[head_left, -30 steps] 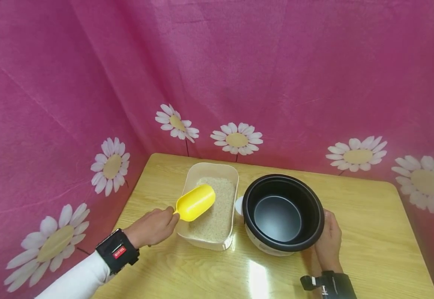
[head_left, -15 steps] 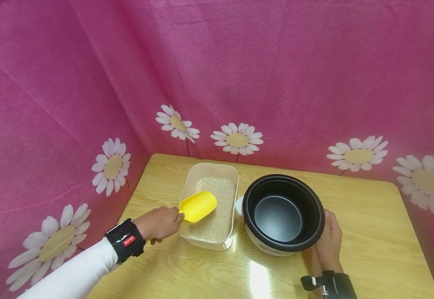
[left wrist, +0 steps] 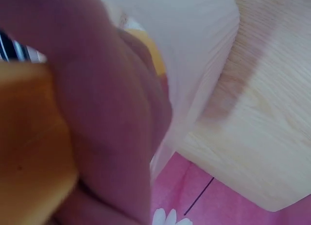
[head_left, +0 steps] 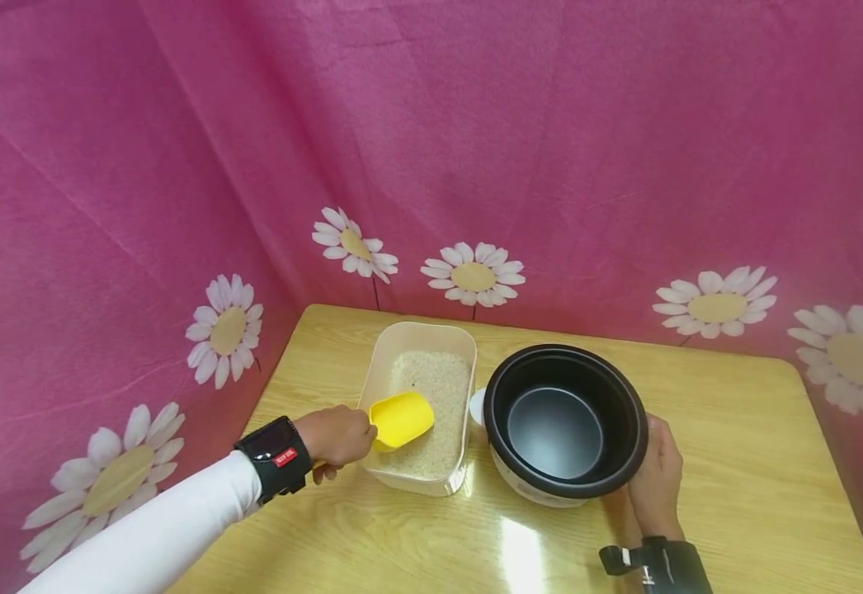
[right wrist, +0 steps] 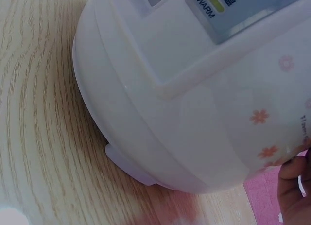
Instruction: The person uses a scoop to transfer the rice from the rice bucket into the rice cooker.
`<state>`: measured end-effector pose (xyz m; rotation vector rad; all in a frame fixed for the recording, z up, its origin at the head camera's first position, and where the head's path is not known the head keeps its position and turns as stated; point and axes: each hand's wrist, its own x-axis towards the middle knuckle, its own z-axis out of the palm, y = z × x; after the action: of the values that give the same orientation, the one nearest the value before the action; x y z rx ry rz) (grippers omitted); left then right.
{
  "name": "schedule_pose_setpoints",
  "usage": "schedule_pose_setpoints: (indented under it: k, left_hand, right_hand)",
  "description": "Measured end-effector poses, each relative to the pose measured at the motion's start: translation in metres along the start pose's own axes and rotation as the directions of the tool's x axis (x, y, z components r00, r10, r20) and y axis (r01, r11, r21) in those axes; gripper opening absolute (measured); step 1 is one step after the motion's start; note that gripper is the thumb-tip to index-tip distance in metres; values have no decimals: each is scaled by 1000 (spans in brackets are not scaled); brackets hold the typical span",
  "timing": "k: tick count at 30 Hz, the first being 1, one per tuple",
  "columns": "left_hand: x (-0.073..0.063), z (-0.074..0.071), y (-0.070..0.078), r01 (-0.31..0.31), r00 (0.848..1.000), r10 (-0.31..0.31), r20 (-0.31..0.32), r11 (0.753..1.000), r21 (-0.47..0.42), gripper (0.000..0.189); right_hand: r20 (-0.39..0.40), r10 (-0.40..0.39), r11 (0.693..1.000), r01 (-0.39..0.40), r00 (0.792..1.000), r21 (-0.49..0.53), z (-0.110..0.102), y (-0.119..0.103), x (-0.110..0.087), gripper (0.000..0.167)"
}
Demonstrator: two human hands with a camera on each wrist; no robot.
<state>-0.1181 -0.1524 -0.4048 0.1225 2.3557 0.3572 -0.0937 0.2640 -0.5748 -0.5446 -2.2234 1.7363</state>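
Observation:
My left hand [head_left: 338, 437] grips the handle of a yellow scoop [head_left: 402, 419], whose bowl is down at the rice [head_left: 440, 384] in a cream container [head_left: 381, 356]. In the left wrist view, the scoop handle [left wrist: 29, 147] comes out of the curled fist, close beside the container's wall [left wrist: 204, 40]. A white rice cooker [head_left: 528, 490] without a lid stands to the right; its black inner pot [head_left: 554, 433] has no rice in it. My right hand [head_left: 657, 474] holds the cooker's right side. Curled fingers [right wrist: 291, 186] show against its flowered body [right wrist: 194, 132] in the right wrist view.
Container and cooker stand close together on a light wooden table [head_left: 743, 462]. A pink cloth [head_left: 587, 165] with printed daisies hangs behind the table and along its left side. The cooker's white left handle [head_left: 478, 407] points toward the container.
My left hand has moved right and slightly forward over the container's near left edge. The scoop has gone from above the rice down to it, its bowl tilting. The right hand and cooker stay put.

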Motion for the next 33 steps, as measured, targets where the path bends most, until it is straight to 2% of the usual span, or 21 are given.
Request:
schedule_pose_setpoints:
  k: [8, 14, 20, 25, 33]
  left_hand:
    - [14, -3, 11, 72, 994, -65, 85, 994, -82, 25]
    - [24, 3, 18, 97, 993, -94, 70, 994, -42, 29]
    - [35, 8, 20, 82, 996, -83, 41, 996, 20, 33]
    - [43, 13, 21, 47, 998, -49, 29, 997, 66, 34]
    - [57, 20, 23, 43, 998, -44, 34, 998, 51, 34]
  right_hand:
    - [13, 30, 1000, -30, 999, 5, 0, 0, 0, 43]
    - [7, 28, 1000, -28, 1000, -8, 0, 1, 0, 42]
    - [0, 8, 1000, -8, 1000, 9, 2, -1, 0, 42]
    - [4, -6, 1000, 5, 1000, 14, 3, -2, -2, 44]
    - [7, 17, 1000, -17, 1000, 15, 0, -2, -2, 43]
